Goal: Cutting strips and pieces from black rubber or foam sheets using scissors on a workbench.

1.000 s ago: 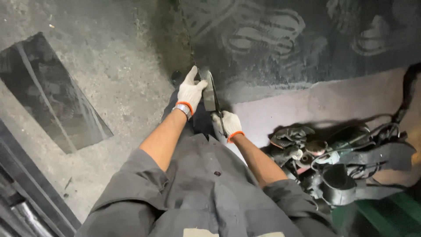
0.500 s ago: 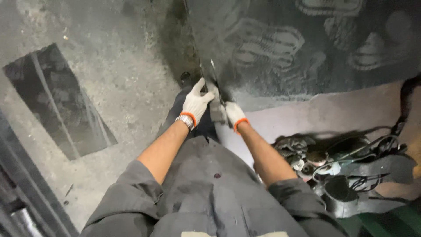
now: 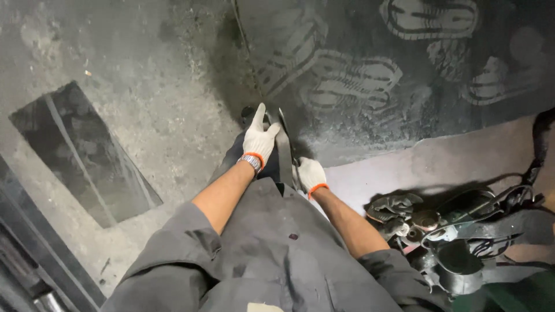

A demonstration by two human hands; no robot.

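Two gloved hands work at the near edge of one dark metal sheet (image 3: 376,86) on the floor (image 3: 144,69). The left hand (image 3: 260,140) and right hand (image 3: 311,174) both grasp one narrow metal strip (image 3: 284,153), upright between them.

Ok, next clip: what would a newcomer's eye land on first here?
Two white work gloves at the centre: the left hand lies on a narrow dark metal strip standing on edge, and the right hand grips it lower down. Beyond them lies a big dark sheet stamped with pale shoe prints. At the lower right sits a tangle of power tools and cables.
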